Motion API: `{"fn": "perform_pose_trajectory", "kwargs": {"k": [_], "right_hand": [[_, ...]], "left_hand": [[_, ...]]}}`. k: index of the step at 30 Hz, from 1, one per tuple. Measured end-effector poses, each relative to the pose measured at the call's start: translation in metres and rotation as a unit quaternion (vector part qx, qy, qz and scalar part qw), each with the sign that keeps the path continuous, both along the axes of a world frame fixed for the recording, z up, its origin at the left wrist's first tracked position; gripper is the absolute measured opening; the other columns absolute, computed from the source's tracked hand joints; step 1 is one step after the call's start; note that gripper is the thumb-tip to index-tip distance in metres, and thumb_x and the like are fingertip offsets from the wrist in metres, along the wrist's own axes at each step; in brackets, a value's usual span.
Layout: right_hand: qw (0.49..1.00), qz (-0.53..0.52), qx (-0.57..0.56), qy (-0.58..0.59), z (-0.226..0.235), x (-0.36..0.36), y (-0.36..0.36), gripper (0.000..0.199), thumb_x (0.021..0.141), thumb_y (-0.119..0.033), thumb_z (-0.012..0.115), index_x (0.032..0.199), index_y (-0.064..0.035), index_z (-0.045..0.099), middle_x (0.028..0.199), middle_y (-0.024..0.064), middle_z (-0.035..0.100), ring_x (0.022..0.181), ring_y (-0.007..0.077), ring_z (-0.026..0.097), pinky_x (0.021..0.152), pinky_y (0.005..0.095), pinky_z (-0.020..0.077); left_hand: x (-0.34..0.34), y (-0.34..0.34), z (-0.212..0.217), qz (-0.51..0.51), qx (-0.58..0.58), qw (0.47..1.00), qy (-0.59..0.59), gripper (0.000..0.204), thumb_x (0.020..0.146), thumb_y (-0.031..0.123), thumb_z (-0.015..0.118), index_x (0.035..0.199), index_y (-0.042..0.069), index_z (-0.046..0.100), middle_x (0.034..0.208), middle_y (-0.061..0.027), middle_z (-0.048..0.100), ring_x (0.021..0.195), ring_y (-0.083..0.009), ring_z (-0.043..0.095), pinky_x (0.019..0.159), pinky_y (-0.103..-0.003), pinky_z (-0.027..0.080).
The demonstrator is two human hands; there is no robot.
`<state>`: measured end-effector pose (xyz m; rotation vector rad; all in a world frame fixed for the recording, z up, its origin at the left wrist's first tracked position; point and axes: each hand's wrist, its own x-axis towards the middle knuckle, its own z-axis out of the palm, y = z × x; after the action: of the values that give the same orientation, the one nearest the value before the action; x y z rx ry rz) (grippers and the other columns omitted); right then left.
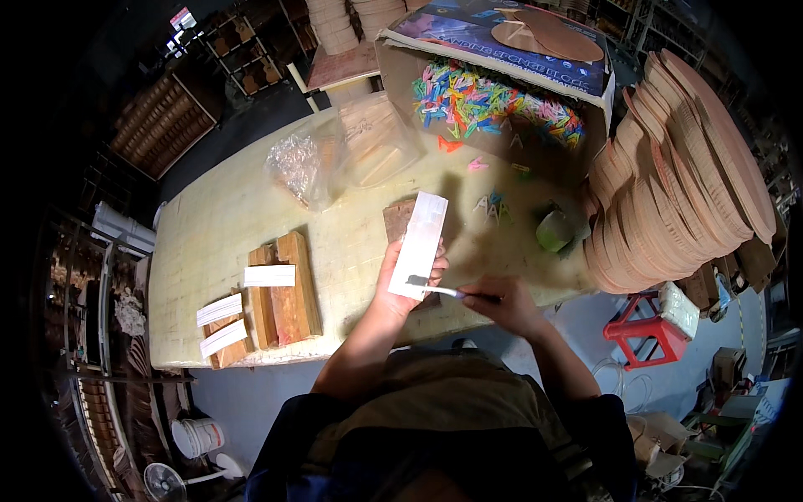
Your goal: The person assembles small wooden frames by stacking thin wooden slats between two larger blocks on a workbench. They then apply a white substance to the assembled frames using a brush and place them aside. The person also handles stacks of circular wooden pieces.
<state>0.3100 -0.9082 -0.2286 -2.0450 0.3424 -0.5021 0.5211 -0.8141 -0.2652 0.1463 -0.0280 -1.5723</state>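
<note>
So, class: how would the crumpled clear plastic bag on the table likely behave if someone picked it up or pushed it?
The clear plastic bag looks thin and crumpled, so it would probably flop and sag when lifted. It seems light for its size, so a push would likely slide or crush it. Its glossy film may feel slippery.

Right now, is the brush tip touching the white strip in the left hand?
Touching. The head view shows the brush tip meeting the lower end of the white strip, where a dark smear lies.

The white strip (418,244) looks like smooth matt paper or card. The blocks (285,289) on the table (217,226) are rough reddish wood. The bags (335,155) are glossy clear plastic, the clips (493,105) bright plastic, their box (401,75) matt cardboard.
</note>
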Motion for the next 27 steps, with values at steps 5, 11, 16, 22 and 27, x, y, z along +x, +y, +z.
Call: {"fn": "perform_pose_trajectory", "kwargs": {"k": [5, 11, 16, 22, 27], "right_hand": [[0.968, -0.168, -0.161, -0.091, -0.008, 0.013, -0.013, 0.024, 0.076, -0.007, 0.074, 0.1, -0.0087, 0.072, 0.074, 0.0051, 0.061, 0.061, 0.0217, 0.057, 0.054, 0.0324, 0.0475], [0.924, 0.011, -0.346, -0.163, 0.007, 0.0, 0.021, 0.024, 0.072, -0.003, 0.074, 0.095, -0.005, 0.071, 0.078, 0.007, 0.063, 0.063, 0.0224, 0.059, 0.052, 0.033, 0.0467], [0.937, -0.236, -0.217, -0.137, 0.002, 0.018, -0.031, 0.019, 0.073, -0.004, 0.073, 0.092, -0.0049, 0.071, 0.078, 0.0087, 0.064, 0.063, 0.023, 0.059, 0.053, 0.0339, 0.0483], [0.919, -0.174, -0.321, -0.153, -0.01, 0.013, -0.035, 0.019, 0.072, -0.007, 0.074, 0.09, -0.008, 0.072, 0.078, 0.0082, 0.064, 0.062, 0.0238, 0.06, 0.055, 0.0344, 0.05], [0.947, -0.043, -0.285, -0.141, 0.008, -0.003, 0.009, 0.02, 0.071, -0.006, 0.075, 0.09, -0.0089, 0.072, 0.078, 0.0074, 0.065, 0.067, 0.0237, 0.063, 0.057, 0.0363, 0.051]], "left_hand": [[-0.008, -0.003, -0.007, 0.005, 0.001, 0.999, 0.038, 0.053, 0.082, 0.034, 0.059, 0.116, -0.005, 0.051, 0.094, -0.0116, 0.053, 0.079, -0.0208, 0.048, 0.058, -0.027, 0.043], [0.005, -0.002, -0.003, 0.01, 0.015, 0.997, 0.078, 0.053, 0.082, 0.033, 0.059, 0.117, -0.005, 0.051, 0.095, -0.0116, 0.054, 0.079, -0.0205, 0.048, 0.059, -0.026, 0.043], [-0.006, -0.003, 0.001, -0.005, -0.006, 1.0, 0.024, 0.055, 0.083, 0.035, 0.058, 0.117, -0.007, 0.051, 0.095, -0.0115, 0.054, 0.079, -0.0195, 0.048, 0.055, -0.027, 0.043], [-0.003, 0.0, -0.007, 0.0, 0.015, 0.999, -0.038, 0.06, 0.081, 0.037, 0.061, 0.119, -0.009, 0.049, 0.095, -0.0116, 0.051, 0.077, -0.0185, 0.046, 0.056, -0.024, 0.04], [0.005, 0.002, -0.006, -0.008, 0.033, 0.999, 0.031, 0.058, 0.081, 0.037, 0.06, 0.117, -0.008, 0.05, 0.096, -0.0118, 0.054, 0.076, -0.0172, 0.046, 0.054, -0.023, 0.039]]}}
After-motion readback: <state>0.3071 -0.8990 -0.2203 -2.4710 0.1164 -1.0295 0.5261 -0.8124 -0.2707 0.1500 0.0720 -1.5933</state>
